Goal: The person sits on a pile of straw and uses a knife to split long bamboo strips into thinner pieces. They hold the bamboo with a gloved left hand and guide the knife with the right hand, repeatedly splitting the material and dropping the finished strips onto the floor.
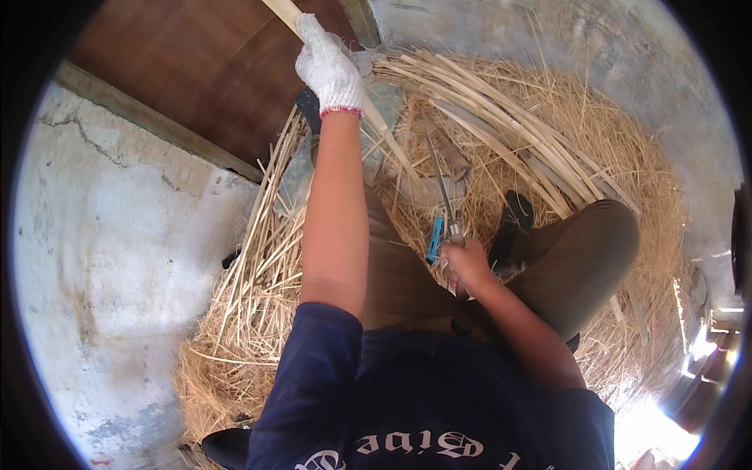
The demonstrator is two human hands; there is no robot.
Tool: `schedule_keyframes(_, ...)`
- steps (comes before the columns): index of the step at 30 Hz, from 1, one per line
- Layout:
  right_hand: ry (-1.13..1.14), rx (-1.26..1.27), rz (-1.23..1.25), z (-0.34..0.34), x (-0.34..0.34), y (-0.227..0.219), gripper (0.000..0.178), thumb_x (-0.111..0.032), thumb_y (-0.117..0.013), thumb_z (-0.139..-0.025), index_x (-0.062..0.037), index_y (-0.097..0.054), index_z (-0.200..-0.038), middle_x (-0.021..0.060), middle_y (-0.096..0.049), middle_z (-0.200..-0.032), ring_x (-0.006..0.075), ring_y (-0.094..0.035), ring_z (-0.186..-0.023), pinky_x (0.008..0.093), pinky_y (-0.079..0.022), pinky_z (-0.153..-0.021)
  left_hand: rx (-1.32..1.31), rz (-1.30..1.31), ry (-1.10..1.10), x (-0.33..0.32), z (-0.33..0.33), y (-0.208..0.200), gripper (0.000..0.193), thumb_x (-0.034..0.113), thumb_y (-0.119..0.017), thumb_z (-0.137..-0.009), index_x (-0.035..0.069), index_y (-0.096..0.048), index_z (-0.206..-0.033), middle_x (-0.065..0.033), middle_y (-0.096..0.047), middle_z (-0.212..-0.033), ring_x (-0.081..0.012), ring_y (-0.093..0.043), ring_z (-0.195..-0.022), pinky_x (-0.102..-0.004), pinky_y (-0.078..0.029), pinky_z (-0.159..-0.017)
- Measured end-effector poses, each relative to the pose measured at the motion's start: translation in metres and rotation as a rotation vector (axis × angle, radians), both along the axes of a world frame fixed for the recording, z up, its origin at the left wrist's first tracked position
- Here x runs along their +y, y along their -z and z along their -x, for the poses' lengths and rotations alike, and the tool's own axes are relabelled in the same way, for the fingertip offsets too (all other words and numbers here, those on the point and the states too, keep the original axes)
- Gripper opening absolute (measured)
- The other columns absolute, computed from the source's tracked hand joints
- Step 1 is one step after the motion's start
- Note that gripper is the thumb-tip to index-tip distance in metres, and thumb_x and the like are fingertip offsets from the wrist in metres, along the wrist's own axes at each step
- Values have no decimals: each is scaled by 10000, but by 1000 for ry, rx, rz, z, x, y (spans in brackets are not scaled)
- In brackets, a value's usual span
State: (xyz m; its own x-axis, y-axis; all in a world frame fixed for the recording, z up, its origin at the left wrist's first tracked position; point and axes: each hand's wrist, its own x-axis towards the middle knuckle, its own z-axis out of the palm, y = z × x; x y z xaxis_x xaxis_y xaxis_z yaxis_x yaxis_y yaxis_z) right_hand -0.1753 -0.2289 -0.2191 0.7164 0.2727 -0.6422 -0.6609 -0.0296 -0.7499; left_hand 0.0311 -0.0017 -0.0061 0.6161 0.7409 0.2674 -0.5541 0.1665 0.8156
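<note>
My left hand (329, 70), in a white knit glove with a red cuff, is stretched out ahead and closed around a long pale bamboo strip (379, 122). The strip slants from the top edge down toward the middle, and its upper end runs out of view. My bare right hand (465, 266) grips the handle of a long, thin-bladed knife (441, 178) near my lap, the blade pointing away from me. The blade and the strip's lower end look close, but I cannot tell whether they touch. A small bright blue object (435, 240) sits beside the knife handle; its kind is unclear.
A bundle of split bamboo strips (501, 117) lies at the far right on heaped shavings (627, 164). More thin strips (258, 258) lean on the left. Around stand a stained wall (117, 235) and a brown door panel (196, 70). My bent knee (603, 235) is at the right.
</note>
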Motion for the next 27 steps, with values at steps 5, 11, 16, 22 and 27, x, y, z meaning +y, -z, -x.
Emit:
schedule_keyframes(5,-90,34,-93,1,-1,-6,156,-107,-619,-867,-23,-552,-755,50,-460,-519,167,-434,-362,366,-391,-372,36,1,18,-8,-1,1,606,594,-646,-967,142,-423,-630,10,-389,-550,-137,-379,-451,-322,-331,-432)
schedule_keyframes(11,-80,-150,31,6,0,-3,177,-120,-606,-882,-7,-551,-757,59,-500,-530,179,-479,-371,383,-407,-365,0,23,1,-7,-3,0,566,526,-636,-1002,97,-496,-659,-1,-439,-546,-120,-410,-445,-312,-321,-429)
schedule_keyframes(16,-167,-25,50,1,-1,-5,172,-112,-593,-888,-4,-547,-762,57,-498,-532,174,-469,-360,385,-400,-359,29,-10,-9,-9,-3,1,606,609,-642,-965,114,-472,-661,-5,-443,-576,-148,-404,-455,-333,-335,-437)
schedule_keyframes(22,-32,-17,-53,0,-2,-14,134,-96,-606,-866,-7,-551,-782,59,-474,-533,171,-437,-352,366,-371,-352,16,11,45,-4,-2,3,605,603,-637,-970,126,-454,-647,0,-404,-545,-143,-375,-429,-323,-291,-409)
schedule_keyframes(27,-75,87,-103,2,1,-6,127,-74,-621,-837,-36,-532,-754,47,-447,-530,156,-411,-360,341,-350,-360,11,43,-2,-7,-2,1,578,545,-643,-989,97,-475,-665,-4,-439,-553,-128,-414,-439,-319,-330,-422)
